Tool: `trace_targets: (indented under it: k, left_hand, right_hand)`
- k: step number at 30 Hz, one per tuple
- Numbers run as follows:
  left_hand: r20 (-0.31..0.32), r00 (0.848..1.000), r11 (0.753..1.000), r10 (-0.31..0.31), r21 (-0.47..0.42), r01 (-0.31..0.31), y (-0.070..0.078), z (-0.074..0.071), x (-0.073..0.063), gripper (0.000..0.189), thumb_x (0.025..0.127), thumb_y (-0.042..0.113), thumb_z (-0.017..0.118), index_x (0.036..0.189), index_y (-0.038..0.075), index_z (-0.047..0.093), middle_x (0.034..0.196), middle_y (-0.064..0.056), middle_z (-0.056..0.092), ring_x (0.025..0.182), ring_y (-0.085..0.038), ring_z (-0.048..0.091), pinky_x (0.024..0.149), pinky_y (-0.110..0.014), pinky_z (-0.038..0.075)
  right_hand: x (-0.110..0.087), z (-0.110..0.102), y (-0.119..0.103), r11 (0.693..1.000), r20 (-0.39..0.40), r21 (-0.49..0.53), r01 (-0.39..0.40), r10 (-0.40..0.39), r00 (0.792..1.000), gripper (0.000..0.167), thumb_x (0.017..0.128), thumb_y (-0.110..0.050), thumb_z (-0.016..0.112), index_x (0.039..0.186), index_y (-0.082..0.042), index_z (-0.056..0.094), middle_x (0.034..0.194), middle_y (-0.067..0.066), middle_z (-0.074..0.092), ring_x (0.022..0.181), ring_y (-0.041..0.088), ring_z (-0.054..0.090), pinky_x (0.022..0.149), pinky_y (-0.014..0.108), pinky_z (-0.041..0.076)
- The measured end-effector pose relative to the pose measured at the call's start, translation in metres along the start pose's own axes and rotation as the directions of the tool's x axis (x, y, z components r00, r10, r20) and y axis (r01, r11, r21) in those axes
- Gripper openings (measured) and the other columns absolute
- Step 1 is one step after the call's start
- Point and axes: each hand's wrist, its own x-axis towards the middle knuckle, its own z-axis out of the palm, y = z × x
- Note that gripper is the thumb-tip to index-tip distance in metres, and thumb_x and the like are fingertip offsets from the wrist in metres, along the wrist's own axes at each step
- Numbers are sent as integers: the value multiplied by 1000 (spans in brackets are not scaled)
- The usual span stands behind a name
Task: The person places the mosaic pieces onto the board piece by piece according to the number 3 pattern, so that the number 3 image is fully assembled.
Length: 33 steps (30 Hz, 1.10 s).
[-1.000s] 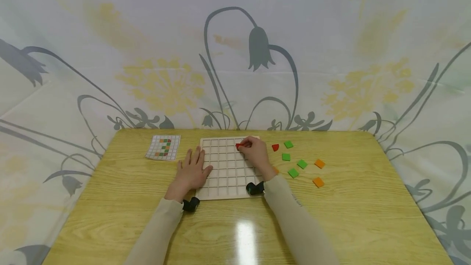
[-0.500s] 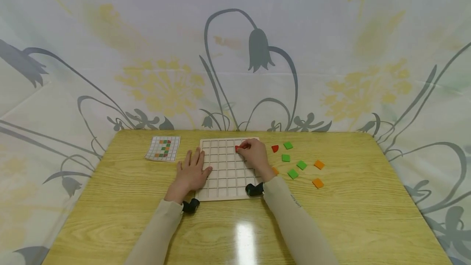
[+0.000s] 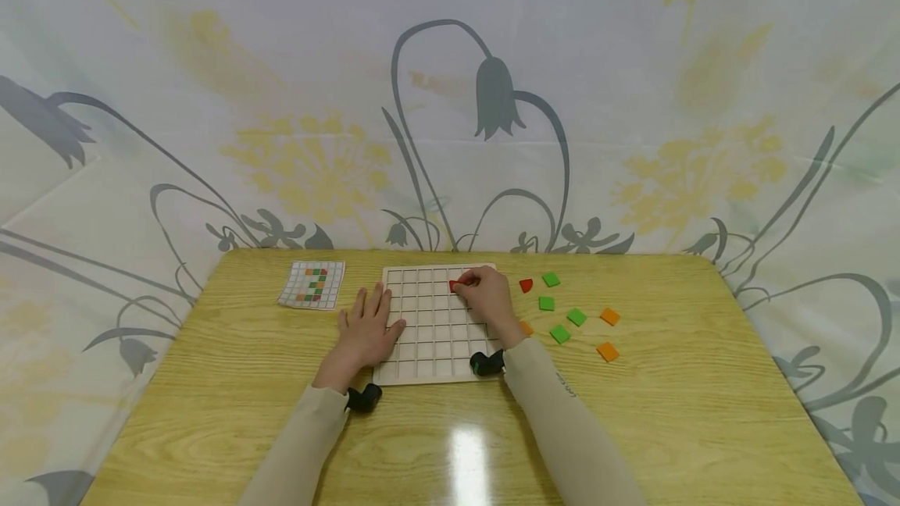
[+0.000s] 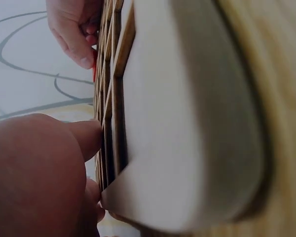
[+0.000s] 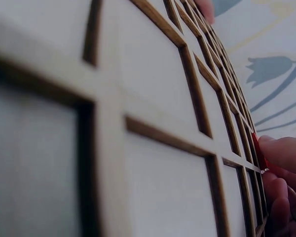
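A pale wooden grid board (image 3: 425, 330) lies on the table in the head view. Across its left edge rests my left hand (image 3: 364, 334), palm down with the fingers spread. My right hand (image 3: 487, 295) reaches over the board's right side and pinches a red piece (image 3: 453, 286) between thumb and fingertips at a cell near the far edge. In the right wrist view that red piece (image 5: 259, 152) stands tilted against the grid, partly covered by the fingers. The left wrist view shows the left thumb (image 4: 89, 138) touching the board's grid.
A printed card (image 3: 312, 285) with a coloured grid pattern lies left of the board. To the right are a red quarter-round piece (image 3: 526, 286), several green square tiles (image 3: 560, 333) and orange tiles (image 3: 608, 351). An orange tile (image 3: 526, 327) is partly hidden by the right wrist.
The red piece has come down slightly towards the board in my right hand's pinch, then stayed about in place. The left hand has not moved on the board.
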Motion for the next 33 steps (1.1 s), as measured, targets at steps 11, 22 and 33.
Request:
trace_targets:
  k: [11,22,33]
  left_hand:
    - [-18,999,998,40,-40,-41,-6,1,-4,70,106,38,42,159,1,14,166,-16,1,150,-41,-8,110,-71,-1]
    - [44,990,983,135,-130,-128,-17,-5,-5,75,105,38,47,159,3,8,166,-15,-6,149,-40,-16,109,-70,-9]
    - [47,963,947,265,-203,-250,-30,-6,-8,76,101,41,56,159,8,21,167,-10,-1,148,-40,-19,108,-70,-12]
  right_hand:
    - [-1,2,2,1000,18,-17,-17,17,1000,10,88,-17,77,88,-7,78,85,3,68,73,18,60,67,33,51]
    - [0,-11,11,990,63,121,-73,65,996,14,92,-16,72,103,-10,78,98,4,70,85,19,62,76,36,51]
    - [2,-21,16,983,136,163,-83,61,989,22,92,-18,71,113,-11,76,107,3,72,96,20,64,86,39,51]
